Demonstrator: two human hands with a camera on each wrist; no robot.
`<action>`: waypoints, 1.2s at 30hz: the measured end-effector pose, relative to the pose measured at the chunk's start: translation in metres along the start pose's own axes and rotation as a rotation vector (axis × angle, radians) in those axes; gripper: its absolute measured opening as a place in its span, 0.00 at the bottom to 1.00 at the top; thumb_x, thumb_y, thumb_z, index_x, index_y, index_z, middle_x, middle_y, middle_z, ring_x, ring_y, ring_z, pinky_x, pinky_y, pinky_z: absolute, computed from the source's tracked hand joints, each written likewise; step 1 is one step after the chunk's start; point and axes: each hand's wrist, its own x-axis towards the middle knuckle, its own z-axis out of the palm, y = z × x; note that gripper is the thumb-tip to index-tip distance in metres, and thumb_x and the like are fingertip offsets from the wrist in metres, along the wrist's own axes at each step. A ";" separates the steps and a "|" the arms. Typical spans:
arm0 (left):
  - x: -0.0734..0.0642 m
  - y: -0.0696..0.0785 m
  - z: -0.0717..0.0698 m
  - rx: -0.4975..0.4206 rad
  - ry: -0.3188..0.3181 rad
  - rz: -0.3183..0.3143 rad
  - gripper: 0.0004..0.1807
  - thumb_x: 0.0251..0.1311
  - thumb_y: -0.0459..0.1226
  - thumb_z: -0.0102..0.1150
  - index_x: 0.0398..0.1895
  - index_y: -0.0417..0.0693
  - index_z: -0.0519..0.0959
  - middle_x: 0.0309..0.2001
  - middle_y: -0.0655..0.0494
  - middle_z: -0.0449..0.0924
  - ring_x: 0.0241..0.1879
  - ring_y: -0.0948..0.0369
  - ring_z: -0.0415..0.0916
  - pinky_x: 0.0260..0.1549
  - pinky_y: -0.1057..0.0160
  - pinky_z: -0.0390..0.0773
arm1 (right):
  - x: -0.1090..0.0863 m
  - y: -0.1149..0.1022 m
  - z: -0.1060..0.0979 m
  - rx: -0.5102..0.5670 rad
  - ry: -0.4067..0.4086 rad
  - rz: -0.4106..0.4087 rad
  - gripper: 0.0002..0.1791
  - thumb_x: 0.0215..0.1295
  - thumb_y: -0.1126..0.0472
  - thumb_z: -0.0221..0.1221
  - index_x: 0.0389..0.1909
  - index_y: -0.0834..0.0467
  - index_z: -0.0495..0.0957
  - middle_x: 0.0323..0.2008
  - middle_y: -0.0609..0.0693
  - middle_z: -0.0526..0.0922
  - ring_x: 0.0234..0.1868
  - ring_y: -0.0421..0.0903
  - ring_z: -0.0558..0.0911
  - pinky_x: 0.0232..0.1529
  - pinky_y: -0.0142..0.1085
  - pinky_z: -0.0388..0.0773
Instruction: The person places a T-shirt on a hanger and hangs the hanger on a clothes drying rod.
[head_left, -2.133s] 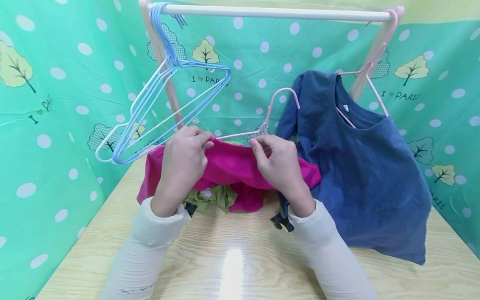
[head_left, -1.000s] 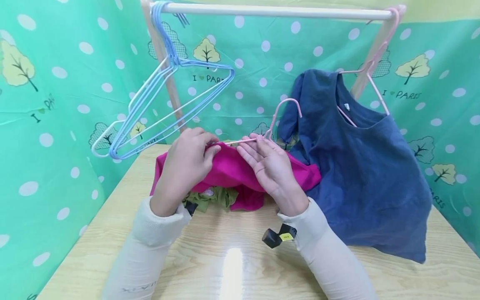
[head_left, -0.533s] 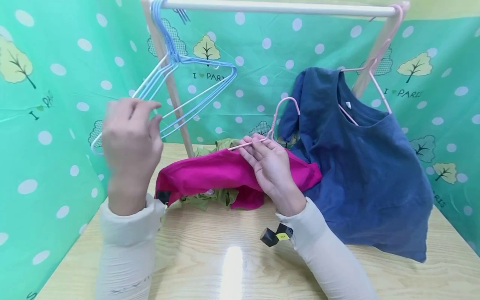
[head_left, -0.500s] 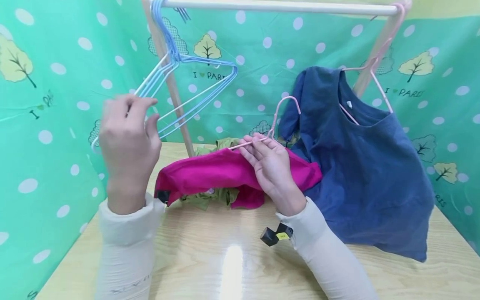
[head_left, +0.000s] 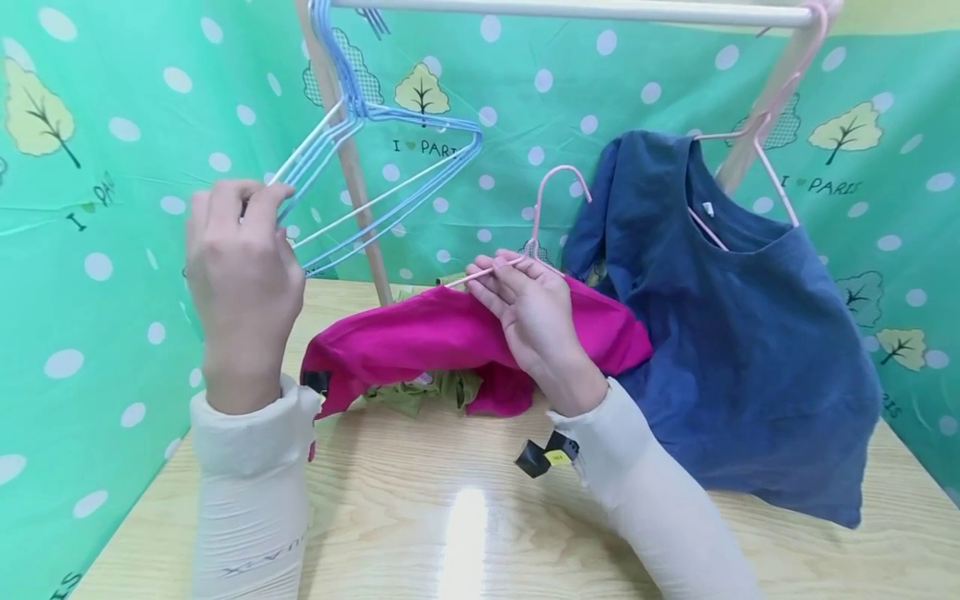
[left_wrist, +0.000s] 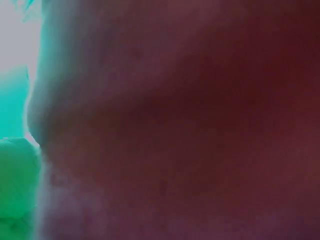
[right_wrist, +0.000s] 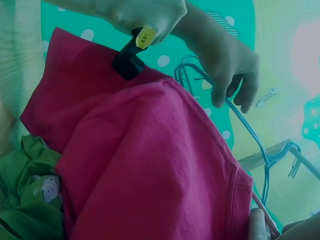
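My right hand point(head_left: 536, 312) pinches one arm of a pink hanger point(head_left: 538, 208), just beside its hook. Over that hanger lies a magenta garment point(head_left: 465, 333), with the hanger's arm running into its neckline. My left hand point(head_left: 243, 267) is up at the left, away from the garment, its fingers loosely bent. It overlaps the blue hangers point(head_left: 345, 125); the right wrist view shows the left hand point(left_wrist: 150, 125) point(right_wrist: 225, 65) in front of them, seemingly gripping nothing. A dark, blurred surface fills most of the left wrist view.
A wooden rack point(head_left: 570, 10) carries the blue hangers at left and a navy shirt point(head_left: 750, 358) on a pink hanger at right. Crumpled green cloth point(head_left: 450, 390) lies under the magenta garment on the wooden table point(head_left: 405, 500). A patterned curtain point(head_left: 112, 250) encloses the sides and back.
My left hand has let go near the garment's neckline and moved left and up to the blue hangers. My right hand, turned palm-up, still holds the pink hanger, now slightly higher.
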 end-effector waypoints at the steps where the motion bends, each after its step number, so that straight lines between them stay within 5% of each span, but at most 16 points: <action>1: 0.000 0.000 0.000 0.004 -0.001 0.002 0.16 0.71 0.22 0.46 0.53 0.30 0.82 0.46 0.30 0.77 0.45 0.35 0.68 0.45 0.45 0.70 | 0.001 -0.002 0.001 -0.015 -0.005 0.001 0.04 0.77 0.69 0.53 0.43 0.63 0.77 0.44 0.58 0.84 0.44 0.49 0.87 0.54 0.43 0.83; 7: 0.000 -0.002 0.002 0.007 0.015 -0.012 0.17 0.74 0.25 0.42 0.52 0.27 0.82 0.43 0.29 0.78 0.43 0.35 0.68 0.41 0.45 0.73 | 0.006 -0.017 0.011 -0.104 -0.028 0.042 0.04 0.77 0.69 0.53 0.44 0.64 0.76 0.46 0.61 0.84 0.44 0.49 0.87 0.54 0.43 0.83; 17: 0.000 -0.003 0.001 -0.026 -0.009 -0.076 0.13 0.72 0.25 0.52 0.51 0.29 0.83 0.44 0.30 0.80 0.44 0.34 0.71 0.46 0.40 0.73 | 0.017 -0.053 0.032 -0.235 -0.093 0.060 0.04 0.77 0.70 0.52 0.42 0.64 0.75 0.40 0.59 0.85 0.38 0.49 0.87 0.55 0.43 0.83; 36: 0.000 0.000 -0.001 -0.033 -0.036 -0.102 0.13 0.71 0.24 0.52 0.51 0.28 0.83 0.44 0.29 0.80 0.44 0.35 0.70 0.45 0.41 0.73 | 0.029 -0.146 0.057 -0.390 -0.106 0.015 0.06 0.77 0.67 0.51 0.46 0.66 0.75 0.50 0.63 0.79 0.53 0.55 0.83 0.58 0.42 0.81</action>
